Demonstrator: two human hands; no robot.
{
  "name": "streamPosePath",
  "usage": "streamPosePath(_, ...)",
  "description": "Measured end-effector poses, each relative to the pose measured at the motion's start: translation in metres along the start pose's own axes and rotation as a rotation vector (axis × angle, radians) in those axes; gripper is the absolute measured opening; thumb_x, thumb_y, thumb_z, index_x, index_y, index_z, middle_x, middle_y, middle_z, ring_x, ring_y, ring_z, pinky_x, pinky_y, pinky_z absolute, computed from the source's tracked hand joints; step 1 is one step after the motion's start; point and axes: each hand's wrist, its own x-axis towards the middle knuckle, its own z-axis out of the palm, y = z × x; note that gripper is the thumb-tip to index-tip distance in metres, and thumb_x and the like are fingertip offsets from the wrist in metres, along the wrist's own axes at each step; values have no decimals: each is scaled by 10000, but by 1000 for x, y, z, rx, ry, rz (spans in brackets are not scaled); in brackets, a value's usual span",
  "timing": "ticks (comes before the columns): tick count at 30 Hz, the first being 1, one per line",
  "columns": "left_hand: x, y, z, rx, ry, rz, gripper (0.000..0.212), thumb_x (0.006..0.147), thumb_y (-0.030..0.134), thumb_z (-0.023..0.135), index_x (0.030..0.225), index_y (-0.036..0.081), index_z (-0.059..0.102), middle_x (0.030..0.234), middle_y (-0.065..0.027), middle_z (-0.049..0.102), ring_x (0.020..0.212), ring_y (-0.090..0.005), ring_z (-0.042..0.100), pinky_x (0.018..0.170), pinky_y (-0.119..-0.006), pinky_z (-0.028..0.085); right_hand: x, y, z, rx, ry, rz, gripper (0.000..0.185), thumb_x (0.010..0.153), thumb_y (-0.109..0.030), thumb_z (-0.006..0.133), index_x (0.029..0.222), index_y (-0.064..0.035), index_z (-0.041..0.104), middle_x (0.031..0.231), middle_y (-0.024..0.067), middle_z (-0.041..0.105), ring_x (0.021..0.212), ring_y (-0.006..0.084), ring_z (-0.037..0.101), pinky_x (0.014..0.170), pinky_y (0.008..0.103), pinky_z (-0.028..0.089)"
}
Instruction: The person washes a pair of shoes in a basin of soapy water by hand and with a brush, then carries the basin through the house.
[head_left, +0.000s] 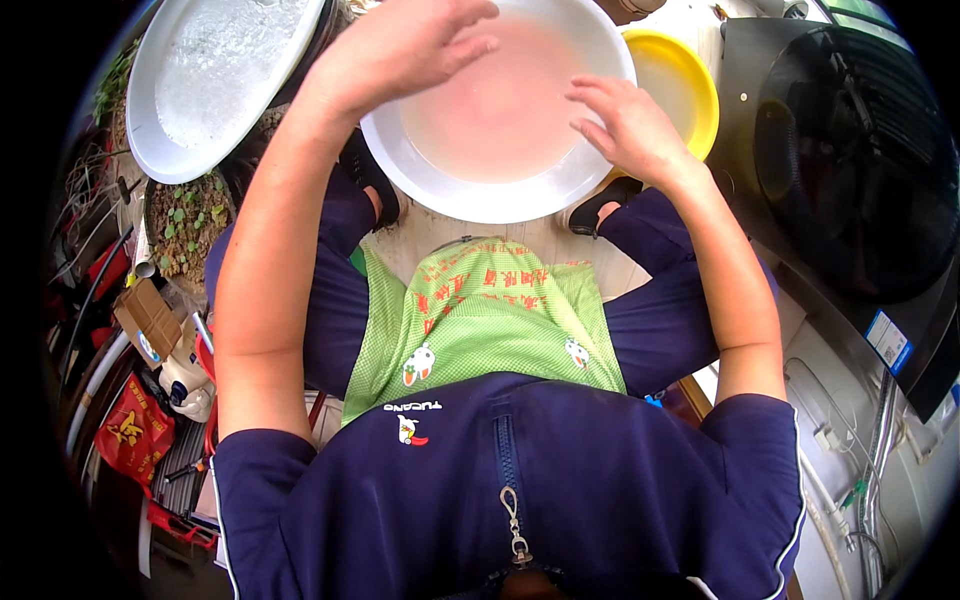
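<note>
A large white basin (480, 199) stands on the floor between my feet and holds cloudy, pinkish water (495, 97). My left hand (431, 49) hovers over the basin's left side, its fingers spread and nothing in its grasp. Over the right rim is my right hand (626, 124), fingers apart and likewise holding nothing. Neither hand dips into the water. Partly behind the right hand sits a yellow basin (705, 105). To the left, a second white basin (154, 161) contains clear, bubbly water.
A green apron (480, 322) with printed writing covers my lap. Left are a soil-filled planter (187, 225) with seedlings, a cardboard box (148, 319), a red bag (135, 435) and clutter. A glossy black panel (847, 165) on an appliance borders the right, with hoses below.
</note>
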Motion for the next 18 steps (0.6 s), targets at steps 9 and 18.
streamPosePath(9,0,6,-9,-48,36,36,326,805,233,567,1022,-10,581,866,-203,620,814,-350,598,718,-388,478,5,-6,-12,53,145,101,389,719,-110,627,1102,-160,578,1109,136,553,1059,293,505,900,393,394)
streamPosePath(18,-1,5,-4,-7,-5,18,335,805,247,563,1023,-5,586,848,-211,617,789,-355,597,701,-396,475,-1,-4,4,-27,-131,33,491,749,-166,629,1214,-120,478,1357,129,337,1161,315,428,963,404,373)
